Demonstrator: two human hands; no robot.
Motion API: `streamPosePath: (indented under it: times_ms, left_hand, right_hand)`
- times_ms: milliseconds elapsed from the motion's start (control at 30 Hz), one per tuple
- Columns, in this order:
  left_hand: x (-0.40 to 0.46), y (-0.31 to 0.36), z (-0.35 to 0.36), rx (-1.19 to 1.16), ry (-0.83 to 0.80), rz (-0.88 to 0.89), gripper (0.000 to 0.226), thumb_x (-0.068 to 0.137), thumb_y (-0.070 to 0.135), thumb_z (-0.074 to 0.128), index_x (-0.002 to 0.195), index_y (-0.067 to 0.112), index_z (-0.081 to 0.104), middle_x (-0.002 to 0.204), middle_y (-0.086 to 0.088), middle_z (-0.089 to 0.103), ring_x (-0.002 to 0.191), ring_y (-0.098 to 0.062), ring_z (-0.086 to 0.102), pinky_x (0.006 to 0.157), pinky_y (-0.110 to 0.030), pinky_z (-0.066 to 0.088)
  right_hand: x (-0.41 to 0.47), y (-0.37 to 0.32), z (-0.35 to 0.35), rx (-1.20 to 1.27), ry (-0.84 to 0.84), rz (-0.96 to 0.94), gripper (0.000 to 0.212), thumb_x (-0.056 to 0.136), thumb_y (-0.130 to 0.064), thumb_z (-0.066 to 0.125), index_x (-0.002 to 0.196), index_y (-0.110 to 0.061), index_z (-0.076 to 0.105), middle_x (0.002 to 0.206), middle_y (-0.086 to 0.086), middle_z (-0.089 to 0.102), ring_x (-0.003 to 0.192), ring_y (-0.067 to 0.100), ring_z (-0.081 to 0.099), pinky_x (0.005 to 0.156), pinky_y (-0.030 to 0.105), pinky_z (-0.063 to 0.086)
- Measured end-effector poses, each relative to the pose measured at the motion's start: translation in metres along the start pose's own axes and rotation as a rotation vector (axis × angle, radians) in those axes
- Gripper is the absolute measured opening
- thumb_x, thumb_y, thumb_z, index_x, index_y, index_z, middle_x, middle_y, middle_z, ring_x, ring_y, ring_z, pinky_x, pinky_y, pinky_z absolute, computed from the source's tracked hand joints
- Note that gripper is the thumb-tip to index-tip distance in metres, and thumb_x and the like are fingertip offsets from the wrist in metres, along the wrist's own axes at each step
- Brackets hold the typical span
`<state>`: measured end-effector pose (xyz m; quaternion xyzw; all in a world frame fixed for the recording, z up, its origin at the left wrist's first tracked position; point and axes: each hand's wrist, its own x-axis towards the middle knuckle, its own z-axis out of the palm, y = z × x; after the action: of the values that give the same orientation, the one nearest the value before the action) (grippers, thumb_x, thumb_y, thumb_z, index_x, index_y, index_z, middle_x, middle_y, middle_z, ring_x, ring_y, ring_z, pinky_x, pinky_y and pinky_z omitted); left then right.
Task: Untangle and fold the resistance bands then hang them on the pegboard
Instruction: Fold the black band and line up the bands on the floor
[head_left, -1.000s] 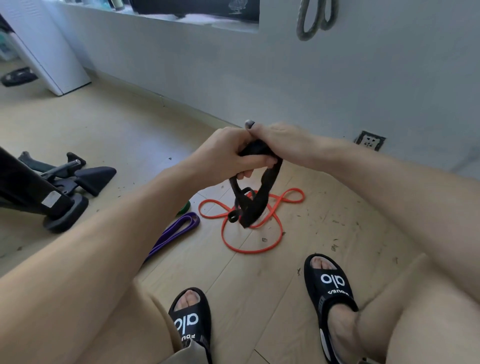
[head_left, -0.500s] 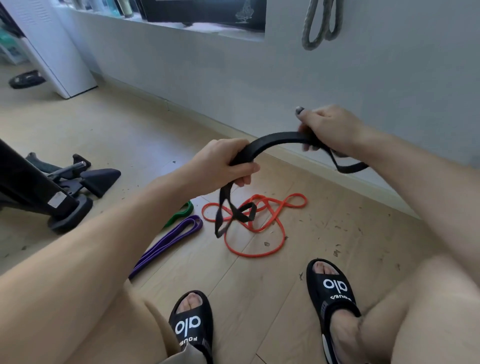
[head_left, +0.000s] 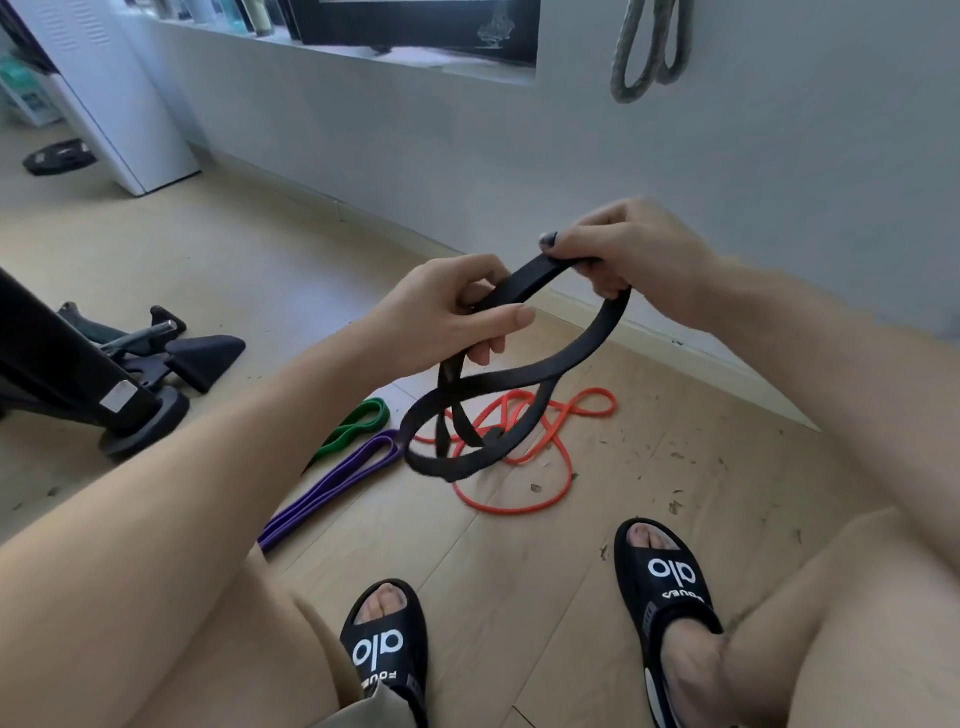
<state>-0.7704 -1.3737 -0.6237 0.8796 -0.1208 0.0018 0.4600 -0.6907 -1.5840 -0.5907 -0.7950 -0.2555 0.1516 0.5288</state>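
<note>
- We see both hands raised over the wooden floor (head_left: 519, 597), sharing one black resistance band (head_left: 582, 348).
- The left hand (head_left: 441, 317) has its fingers curled round the band, thumb laid across the top; the fingertips are partly tucked behind the strap.
- The right hand (head_left: 628, 249) pinches the band's upper end between thumb and curled fingers; what lies inside the palm is hidden from us.
- Below the hands the black band hangs in crossing loops; how many times it crosses itself we cannot tell.
- On the floor we count three more bands: an orange band (head_left: 519, 506) in a loose tangle, partly covered by the black loops; a purple band (head_left: 332, 491) lying folded flat; a green band (head_left: 358, 421) just beside it, its near end hidden by the left forearm.
- One grey band (head_left: 649, 52) hangs on the wall, its top cut off by the frame edge.
- Two black slides (head_left: 670, 577) are on the feet.
- Dark exercise equipment (head_left: 104, 374) stands at left, cut off.
</note>
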Motion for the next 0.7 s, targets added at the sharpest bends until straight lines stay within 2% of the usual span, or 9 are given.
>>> streamPosePath:
  times_ms: [100, 200, 300, 367, 433, 533, 600, 700]
  left_hand:
    - [-0.003, -0.009, 0.0, 0.094, -0.056, -0.061, 0.017, 0.096, 0.035, 0.071, 0.088, 0.023, 0.062, 0.069, 0.002, 0.07, 0.061, -0.017, 0.068, 0.065, -0.033, 0.058]
    - [-0.005, -0.013, 0.0, 0.182, -0.088, -0.106, 0.019, 0.101, 0.034, 0.063, 0.084, 0.025, 0.06, 0.068, 0.003, 0.068, 0.059, -0.015, 0.063, 0.066, -0.031, 0.055]
    - [-0.007, -0.009, 0.0, 0.148, -0.068, -0.096, 0.022, 0.102, 0.028, 0.062, 0.081, 0.025, 0.058, 0.066, 0.003, 0.067, 0.055, -0.016, 0.061, 0.064, -0.032, 0.055]
    - [-0.007, -0.003, 0.002, 0.114, -0.068, -0.071, 0.019, 0.103, 0.026, 0.06, 0.084, 0.021, 0.06, 0.07, 0.003, 0.07, 0.058, -0.019, 0.064, 0.066, -0.035, 0.058]
    - [-0.006, 0.003, 0.003, 0.086, -0.049, -0.032, 0.017, 0.103, 0.026, 0.059, 0.089, 0.017, 0.061, 0.074, 0.002, 0.071, 0.064, -0.024, 0.068, 0.069, -0.039, 0.061]
    - [-0.002, 0.007, 0.003, 0.094, -0.02, -0.001, 0.022, 0.103, 0.027, 0.059, 0.091, 0.008, 0.061, 0.072, 0.002, 0.07, 0.059, -0.025, 0.066, 0.064, -0.038, 0.059]
    - [-0.001, 0.006, 0.003, 0.098, -0.022, -0.002, 0.024, 0.102, 0.026, 0.061, 0.09, 0.006, 0.061, 0.069, 0.001, 0.069, 0.054, -0.021, 0.063, 0.061, -0.035, 0.055]
    - [-0.003, 0.004, 0.001, 0.097, -0.057, -0.017, 0.02, 0.101, 0.026, 0.064, 0.091, 0.008, 0.061, 0.069, 0.002, 0.069, 0.057, -0.024, 0.066, 0.061, -0.034, 0.057]
  right_hand:
    - [0.001, -0.001, -0.015, 0.05, 0.089, 0.002, 0.036, 0.094, -0.017, 0.065, 0.061, -0.012, 0.052, 0.049, -0.008, 0.038, 0.046, 0.014, 0.028, 0.052, 0.029, 0.025]
    - [0.001, 0.006, -0.026, 0.022, 0.137, 0.031, 0.031, 0.094, -0.02, 0.065, 0.068, -0.007, 0.055, 0.051, -0.004, 0.039, 0.046, 0.015, 0.029, 0.053, 0.031, 0.025]
    - [-0.002, 0.014, -0.023, -0.095, 0.081, 0.093, 0.04, 0.099, -0.034, 0.059, 0.074, -0.004, 0.064, 0.055, 0.004, 0.053, 0.049, 0.019, 0.042, 0.057, 0.033, 0.036]
    - [-0.004, 0.014, -0.018, -0.142, -0.007, 0.159, 0.052, 0.101, -0.048, 0.051, 0.09, -0.002, 0.071, 0.067, 0.009, 0.065, 0.062, 0.025, 0.053, 0.067, 0.035, 0.045]
    - [-0.004, 0.011, -0.011, -0.125, -0.087, 0.186, 0.062, 0.101, -0.058, 0.045, 0.099, -0.002, 0.072, 0.073, 0.01, 0.068, 0.07, 0.028, 0.055, 0.074, 0.037, 0.047]
    - [-0.003, 0.003, 0.004, -0.076, -0.163, 0.13, 0.06, 0.1, -0.059, 0.045, 0.088, -0.006, 0.07, 0.069, 0.006, 0.062, 0.066, 0.022, 0.053, 0.069, 0.034, 0.045]
    - [-0.003, -0.002, 0.011, -0.054, -0.194, 0.093, 0.051, 0.101, -0.052, 0.051, 0.083, -0.007, 0.066, 0.065, 0.002, 0.058, 0.058, 0.016, 0.048, 0.059, 0.029, 0.042]
    - [-0.005, -0.004, 0.012, -0.048, -0.226, 0.073, 0.043, 0.101, -0.039, 0.058, 0.068, -0.012, 0.059, 0.056, -0.001, 0.047, 0.05, 0.014, 0.04, 0.053, 0.028, 0.035]
